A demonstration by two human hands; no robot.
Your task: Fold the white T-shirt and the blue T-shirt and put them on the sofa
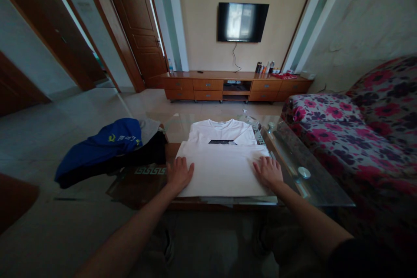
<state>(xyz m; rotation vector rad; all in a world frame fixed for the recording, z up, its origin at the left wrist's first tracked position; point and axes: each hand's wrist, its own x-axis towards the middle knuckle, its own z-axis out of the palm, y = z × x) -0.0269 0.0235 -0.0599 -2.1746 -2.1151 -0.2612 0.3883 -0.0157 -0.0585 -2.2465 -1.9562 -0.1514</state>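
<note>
A white T-shirt (pixel 224 169) lies on the glass coffee table (pixel 312 186) with its lower part folded up over the front. Its neckline points away from me, and a strip of dark print shows just above the fold. My left hand (pixel 179 173) rests on the left edge of the folded part, fingers stretched out. On the opposite edge, my right hand (pixel 269 171) lies with its fingers spread on the fabric. Neither hand grips anything.
Blue, black and grey clothes (pixel 114 145) are heaped over the table's left end. A flowered sofa (pixel 352 134) stands at the right. Across the room, a low wooden cabinet (pixel 208 84) holds bottles and cans (pixel 265 68) beneath a wall-mounted television (pixel 243 21).
</note>
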